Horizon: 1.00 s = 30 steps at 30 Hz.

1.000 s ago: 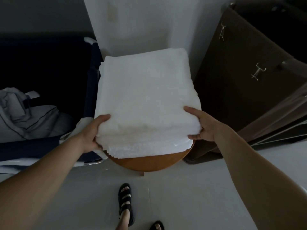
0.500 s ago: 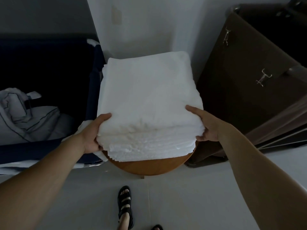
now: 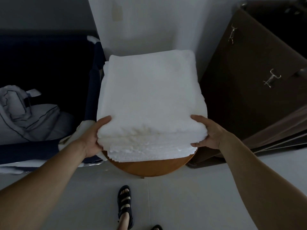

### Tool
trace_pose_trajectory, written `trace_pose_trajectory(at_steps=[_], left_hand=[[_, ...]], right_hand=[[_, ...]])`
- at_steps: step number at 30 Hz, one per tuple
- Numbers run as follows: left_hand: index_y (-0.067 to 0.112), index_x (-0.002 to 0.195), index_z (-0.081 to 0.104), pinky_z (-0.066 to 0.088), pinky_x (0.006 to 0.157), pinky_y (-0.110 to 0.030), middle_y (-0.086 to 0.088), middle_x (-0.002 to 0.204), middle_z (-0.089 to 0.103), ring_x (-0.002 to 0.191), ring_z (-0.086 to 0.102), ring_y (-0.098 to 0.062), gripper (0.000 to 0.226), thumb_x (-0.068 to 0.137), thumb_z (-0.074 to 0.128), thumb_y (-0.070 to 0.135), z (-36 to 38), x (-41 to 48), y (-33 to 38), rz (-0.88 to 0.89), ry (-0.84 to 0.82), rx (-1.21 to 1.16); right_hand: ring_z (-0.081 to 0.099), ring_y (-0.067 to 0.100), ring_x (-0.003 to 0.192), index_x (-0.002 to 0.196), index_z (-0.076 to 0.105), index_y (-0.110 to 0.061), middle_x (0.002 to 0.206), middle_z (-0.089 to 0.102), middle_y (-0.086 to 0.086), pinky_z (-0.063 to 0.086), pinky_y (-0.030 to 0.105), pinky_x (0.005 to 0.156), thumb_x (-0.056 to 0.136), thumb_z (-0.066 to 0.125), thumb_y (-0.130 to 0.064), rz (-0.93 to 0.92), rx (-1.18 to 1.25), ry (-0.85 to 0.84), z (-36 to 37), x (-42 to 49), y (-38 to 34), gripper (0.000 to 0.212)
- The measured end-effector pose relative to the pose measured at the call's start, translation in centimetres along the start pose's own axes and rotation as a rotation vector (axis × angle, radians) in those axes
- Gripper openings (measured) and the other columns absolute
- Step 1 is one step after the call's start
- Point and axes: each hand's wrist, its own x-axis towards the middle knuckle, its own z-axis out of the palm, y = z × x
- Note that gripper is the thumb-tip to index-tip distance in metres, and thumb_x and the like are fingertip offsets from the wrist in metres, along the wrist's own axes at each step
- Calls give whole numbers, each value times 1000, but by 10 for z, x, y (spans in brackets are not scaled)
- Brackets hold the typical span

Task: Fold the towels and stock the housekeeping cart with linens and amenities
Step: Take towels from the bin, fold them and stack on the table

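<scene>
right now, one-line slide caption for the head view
Left hand and right hand grip the near corners of a folded white towel stack on a round wooden stool.

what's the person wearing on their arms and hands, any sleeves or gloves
No gloves on the left hand or right hand, no sleeves in view, no watch or band at the wrists. The fingers are mostly hidden, so rings cannot be told.

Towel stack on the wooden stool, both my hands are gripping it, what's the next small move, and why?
Probably lift the towel stack straight up off the wooden stool: the left hand and right hand each grip a near corner, thumbs on top, and the folds look squared.
</scene>
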Motion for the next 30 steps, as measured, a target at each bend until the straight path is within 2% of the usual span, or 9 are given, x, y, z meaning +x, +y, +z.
trace_pose_trajectory(at_steps=[5,8,14,16,19,21,24,28,30], left_hand=[[15,91,81,56,77,-35,-10,106,74,90,73,-23,29,69,79,34,19,-13,26,92,61,22],[16,81,82,59,64,-29,-7,92,76,77,74,-19,20,69,75,30,33,-34,46,175,40,22],[24,77,82,58,58,-34,-7,87,77,73,74,-21,16,75,67,29,13,-62,0,157,58,-25],[14,86,81,59,57,-34,-11,94,76,77,74,-24,22,82,62,24,3,-63,-38,72,71,-36],[4,113,68,57,75,-43,-18,112,72,93,73,-30,40,80,64,26,-9,-53,-77,-29,79,-17],[11,116,68,55,79,-42,-13,113,72,96,72,-28,46,78,65,37,-11,-46,-80,-48,73,23],[20,104,75,59,64,-34,-5,107,75,92,73,-22,47,74,64,54,-15,-37,-64,-77,59,51],[20,116,66,60,63,-35,-8,112,73,97,72,-25,58,75,65,61,-15,-15,-35,-73,37,92],[22,114,70,58,68,-38,-9,114,73,98,72,-25,58,74,65,64,-11,-5,-26,-36,57,104]], right_hand=[[58,35,112,112,61,-23,122,63,8,54,52,76,41,92,-30,-147,-24,-49,15,-17,-23,78],[59,35,113,113,63,-24,120,66,7,56,54,81,53,85,-26,-262,3,-61,14,-40,-49,65],[69,37,103,125,61,-13,117,71,15,56,61,82,51,88,-23,-258,-11,-186,-21,-68,-19,80],[67,39,108,130,58,-11,121,69,18,50,66,90,60,84,-19,-183,-57,-200,-31,-58,19,75],[63,40,115,135,54,-13,127,66,16,54,59,90,65,84,-19,-91,-85,-236,-40,-43,59,77],[63,36,116,138,53,-12,129,65,16,58,46,85,63,89,-25,-77,-85,-292,-45,-36,62,84],[64,32,116,132,59,-16,129,66,12,58,41,82,51,94,-52,-48,-128,-290,-53,-29,47,96],[71,27,104,105,79,-25,116,72,9,60,33,71,46,86,-71,-5,-176,-287,-40,-21,21,75],[71,28,104,113,75,-24,117,72,10,60,34,70,60,76,-73,-6,-177,-216,-33,-16,15,73]])
